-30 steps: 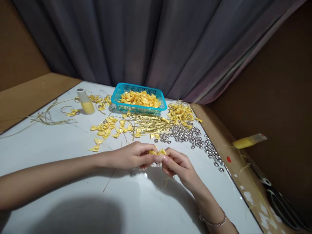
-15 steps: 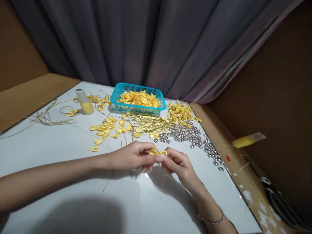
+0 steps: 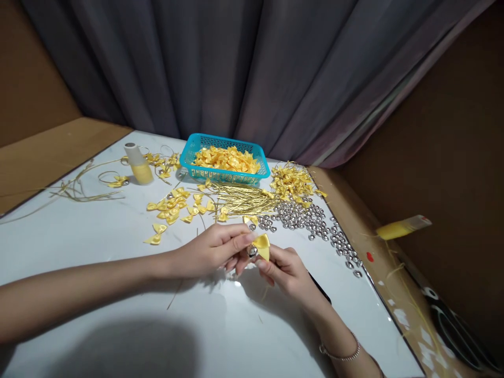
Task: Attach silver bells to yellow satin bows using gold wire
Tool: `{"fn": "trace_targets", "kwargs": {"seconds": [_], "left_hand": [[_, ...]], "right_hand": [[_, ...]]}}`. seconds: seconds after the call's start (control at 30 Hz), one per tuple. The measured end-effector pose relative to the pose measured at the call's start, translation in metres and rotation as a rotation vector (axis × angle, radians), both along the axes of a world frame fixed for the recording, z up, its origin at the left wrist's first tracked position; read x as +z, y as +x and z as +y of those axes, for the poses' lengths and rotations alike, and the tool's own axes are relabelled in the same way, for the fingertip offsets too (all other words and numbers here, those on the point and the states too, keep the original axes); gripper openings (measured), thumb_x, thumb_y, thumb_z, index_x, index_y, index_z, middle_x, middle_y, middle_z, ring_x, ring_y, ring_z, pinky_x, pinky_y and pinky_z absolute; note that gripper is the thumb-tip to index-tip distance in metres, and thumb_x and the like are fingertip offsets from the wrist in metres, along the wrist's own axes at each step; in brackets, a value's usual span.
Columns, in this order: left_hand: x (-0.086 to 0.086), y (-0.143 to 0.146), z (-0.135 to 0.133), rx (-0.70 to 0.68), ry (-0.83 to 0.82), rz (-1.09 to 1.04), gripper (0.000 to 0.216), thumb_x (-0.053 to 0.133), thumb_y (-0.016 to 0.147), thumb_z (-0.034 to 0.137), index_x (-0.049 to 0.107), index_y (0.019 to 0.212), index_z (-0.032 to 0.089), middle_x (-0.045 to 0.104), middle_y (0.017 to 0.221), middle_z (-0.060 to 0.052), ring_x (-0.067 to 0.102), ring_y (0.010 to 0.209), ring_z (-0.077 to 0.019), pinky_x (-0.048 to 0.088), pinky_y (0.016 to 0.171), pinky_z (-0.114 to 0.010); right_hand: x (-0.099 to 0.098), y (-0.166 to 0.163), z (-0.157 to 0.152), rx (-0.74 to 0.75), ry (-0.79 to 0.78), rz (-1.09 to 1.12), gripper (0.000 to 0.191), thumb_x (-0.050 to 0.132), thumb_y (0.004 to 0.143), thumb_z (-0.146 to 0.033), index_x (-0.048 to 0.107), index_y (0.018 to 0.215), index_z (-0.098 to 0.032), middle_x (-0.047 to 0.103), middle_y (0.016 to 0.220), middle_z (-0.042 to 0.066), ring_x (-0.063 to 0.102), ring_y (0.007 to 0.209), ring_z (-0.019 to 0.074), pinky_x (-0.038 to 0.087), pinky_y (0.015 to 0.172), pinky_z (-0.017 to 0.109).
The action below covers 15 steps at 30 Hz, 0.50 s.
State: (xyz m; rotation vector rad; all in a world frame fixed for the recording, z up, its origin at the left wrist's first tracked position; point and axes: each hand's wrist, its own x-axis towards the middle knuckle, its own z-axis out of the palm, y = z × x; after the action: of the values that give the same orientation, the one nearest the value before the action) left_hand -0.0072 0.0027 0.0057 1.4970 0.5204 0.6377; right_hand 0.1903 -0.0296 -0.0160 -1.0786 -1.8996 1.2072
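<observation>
Both my hands meet over the white table (image 3: 79, 236), just in front of me. My left hand (image 3: 214, 248) and my right hand (image 3: 285, 270) both pinch one small yellow ribbon bow (image 3: 262, 245), now tipped on edge. A little silver bell (image 3: 252, 251) shows just below the bow, between my fingertips. Behind my hands lie a bundle of gold wire ties (image 3: 242, 199), loose yellow bows (image 3: 173, 206) and a heap of silver bells (image 3: 303, 216).
A blue basket (image 3: 189, 152) full of yellow bows stands at the back. Left of it stands a small yellow bottle (image 3: 137, 164) among gold strands. Finished bows (image 3: 291, 181) pile up at the back right. A yellow tube (image 3: 401, 228) lies beyond the table's right edge. A grey curtain hangs behind.
The bow has turned from lying flat between my fingers to standing on edge, and the silver bell now shows under it. My hands lifted slightly.
</observation>
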Motion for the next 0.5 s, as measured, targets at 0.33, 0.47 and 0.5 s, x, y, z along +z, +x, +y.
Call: {"fn": "trace_targets", "kwargs": {"seconds": [0.33,0.47,0.5], "left_hand": [[0.0006,0.0003,0.0012,0.016,0.033,0.064,0.034,0.038,0.095,0.037,0.047,0.070,0.017,0.051,0.054,0.003,0.042,0.048,-0.0078,0.033,0.048,-0.021],[-0.0042,0.0015,0.0009,0.039,0.079,0.108,0.034,0.038,0.094,0.037,0.048,0.068,0.017,0.048,0.052,0.004,0.042,0.048,-0.0080,0.034,0.050,-0.022],[-0.0062,0.0018,0.0006,0.047,0.091,0.123,0.035,0.038,0.094,0.037,0.048,0.067,0.017,0.048,0.051,0.004,0.042,0.048,-0.0080,0.034,0.050,-0.022]], "right_hand": [[-0.0002,-0.0053,0.0013,-0.011,0.292,-0.205,0.036,0.041,0.095,-0.041,0.059,0.073,-0.019,0.059,0.074,0.005,0.052,0.074,0.0181,0.040,0.069,0.031],[-0.0010,-0.0061,0.0008,-0.081,0.225,-0.129,0.018,0.056,0.088,-0.037,0.058,0.097,-0.021,0.059,0.109,0.011,0.049,0.108,0.0253,0.036,0.093,0.042],[-0.0020,-0.0061,0.0006,-0.102,0.167,-0.084,0.024,0.059,0.086,-0.037,0.055,0.104,-0.022,0.056,0.117,0.012,0.048,0.112,0.0255,0.037,0.094,0.042]]}}
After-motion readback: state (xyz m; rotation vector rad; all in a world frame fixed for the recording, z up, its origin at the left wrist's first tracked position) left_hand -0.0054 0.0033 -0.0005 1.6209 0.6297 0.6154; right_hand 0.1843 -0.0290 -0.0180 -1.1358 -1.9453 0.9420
